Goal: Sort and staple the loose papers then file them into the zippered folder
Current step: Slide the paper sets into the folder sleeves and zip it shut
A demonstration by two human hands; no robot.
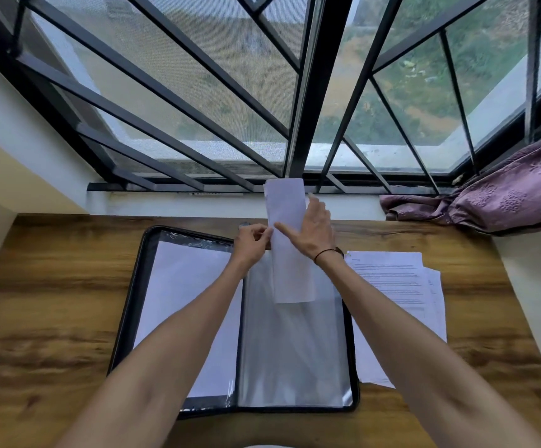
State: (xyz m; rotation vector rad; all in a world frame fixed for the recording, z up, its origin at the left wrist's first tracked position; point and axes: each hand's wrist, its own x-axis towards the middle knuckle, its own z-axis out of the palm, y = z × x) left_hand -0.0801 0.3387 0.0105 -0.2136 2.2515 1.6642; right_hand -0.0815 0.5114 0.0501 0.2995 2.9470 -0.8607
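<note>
Both hands hold one upright sheaf of paper (290, 240) above the open zippered folder (236, 321) on the tabletop (52, 286). The left hand (251, 245) pinches its left edge with curled fingers, while the right hand (311, 229) lies against its right side, fingers nearly straight (thumb across the front). More loose papers (398, 286) lie just right of the folder.

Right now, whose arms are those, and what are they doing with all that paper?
They belong to a person. The camera sits on their head and looks down, so you see both arms from above. On the wooden desk lies an open folder with clear sleeves, one already holding a page. A stack of printed papers waits to its right. The left hand pinches the edge of a bundle held upright over the folder, and the right hand steadies it with straight fingers.
</note>
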